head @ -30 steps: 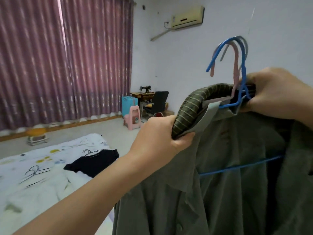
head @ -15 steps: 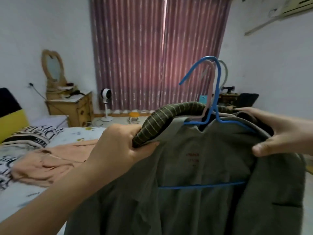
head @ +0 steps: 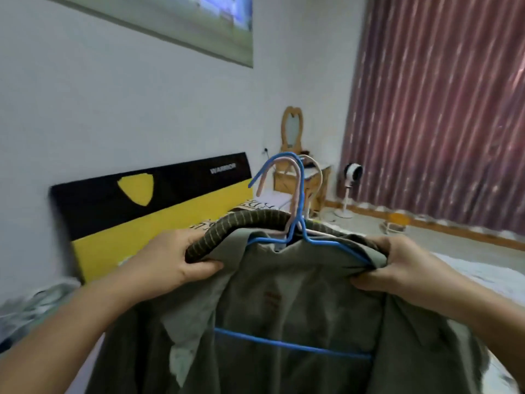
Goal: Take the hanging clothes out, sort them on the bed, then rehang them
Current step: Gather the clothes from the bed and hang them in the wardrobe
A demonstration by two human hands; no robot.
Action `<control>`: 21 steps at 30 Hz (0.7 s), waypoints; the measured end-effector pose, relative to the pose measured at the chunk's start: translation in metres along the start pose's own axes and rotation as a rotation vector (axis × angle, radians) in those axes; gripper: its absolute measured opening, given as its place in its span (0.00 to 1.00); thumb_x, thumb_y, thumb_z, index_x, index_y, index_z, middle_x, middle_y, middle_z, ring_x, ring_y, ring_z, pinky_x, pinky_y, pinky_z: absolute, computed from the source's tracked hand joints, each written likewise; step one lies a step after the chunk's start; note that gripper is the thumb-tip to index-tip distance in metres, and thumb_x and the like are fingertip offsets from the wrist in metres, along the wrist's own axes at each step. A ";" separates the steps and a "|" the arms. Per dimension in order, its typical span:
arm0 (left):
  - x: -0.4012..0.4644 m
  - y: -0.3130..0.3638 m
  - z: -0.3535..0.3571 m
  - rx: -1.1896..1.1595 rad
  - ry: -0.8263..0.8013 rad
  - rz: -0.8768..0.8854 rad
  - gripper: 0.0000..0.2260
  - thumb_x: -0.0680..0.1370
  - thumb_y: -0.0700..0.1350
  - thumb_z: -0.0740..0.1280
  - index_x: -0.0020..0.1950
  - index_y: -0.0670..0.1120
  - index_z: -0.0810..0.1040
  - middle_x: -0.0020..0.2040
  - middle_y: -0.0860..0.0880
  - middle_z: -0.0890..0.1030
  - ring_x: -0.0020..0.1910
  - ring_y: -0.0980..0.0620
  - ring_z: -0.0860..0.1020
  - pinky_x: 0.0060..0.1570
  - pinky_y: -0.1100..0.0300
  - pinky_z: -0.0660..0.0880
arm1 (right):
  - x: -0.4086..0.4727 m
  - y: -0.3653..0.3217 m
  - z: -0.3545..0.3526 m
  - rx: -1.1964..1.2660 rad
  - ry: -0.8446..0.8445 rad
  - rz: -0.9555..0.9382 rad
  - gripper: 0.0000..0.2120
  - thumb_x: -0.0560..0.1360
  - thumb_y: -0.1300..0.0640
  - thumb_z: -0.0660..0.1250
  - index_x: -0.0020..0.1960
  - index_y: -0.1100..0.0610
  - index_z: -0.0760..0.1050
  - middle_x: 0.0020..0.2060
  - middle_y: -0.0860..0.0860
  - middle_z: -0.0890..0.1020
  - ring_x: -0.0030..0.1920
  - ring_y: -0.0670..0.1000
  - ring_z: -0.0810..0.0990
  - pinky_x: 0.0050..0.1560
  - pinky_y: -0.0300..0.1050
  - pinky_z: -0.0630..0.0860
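I hold a bundle of olive-green garments (head: 298, 322) on hangers up in front of me. A blue wire hanger (head: 301, 228) is foremost, with a pink hanger (head: 294, 191) and a pale one just behind it. A striped green garment (head: 244, 226) drapes over the left shoulder of the bundle. My left hand (head: 173, 260) grips that striped shoulder. My right hand (head: 403, 265) grips the right shoulder of the bundle. The bed (head: 483, 268) lies beyond and below, mostly hidden by the clothes.
A black and yellow headboard (head: 142, 206) stands against the white wall at left. A wooden dresser with a mirror (head: 292, 132) and a small standing fan (head: 352, 177) are at the back. Maroon curtains (head: 440, 109) cover the right side.
My view has swung further left, from the curtains to the headboard wall. My right hand has closed on the right shoulder of the bundle. Both hands keep the clothes raised.
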State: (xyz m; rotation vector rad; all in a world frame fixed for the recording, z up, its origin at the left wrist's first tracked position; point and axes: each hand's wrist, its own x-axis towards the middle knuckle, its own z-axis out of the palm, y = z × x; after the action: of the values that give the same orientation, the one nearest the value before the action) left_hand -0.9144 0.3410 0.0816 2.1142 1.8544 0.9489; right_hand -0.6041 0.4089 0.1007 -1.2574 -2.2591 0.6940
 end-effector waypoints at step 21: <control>-0.108 -0.019 -0.070 -0.251 1.213 -0.554 0.05 0.76 0.41 0.66 0.44 0.41 0.73 0.38 0.42 0.80 0.35 0.54 0.81 0.40 0.61 0.78 | 0.083 -0.182 0.207 -0.039 -0.459 -0.672 0.10 0.63 0.50 0.67 0.43 0.50 0.75 0.38 0.48 0.81 0.41 0.50 0.80 0.42 0.48 0.78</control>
State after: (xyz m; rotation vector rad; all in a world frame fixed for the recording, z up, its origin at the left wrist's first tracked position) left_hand -0.9719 0.2248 0.0888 0.6946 2.3065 2.3673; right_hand -0.8848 0.3557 0.0682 -0.2936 -2.8337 0.7165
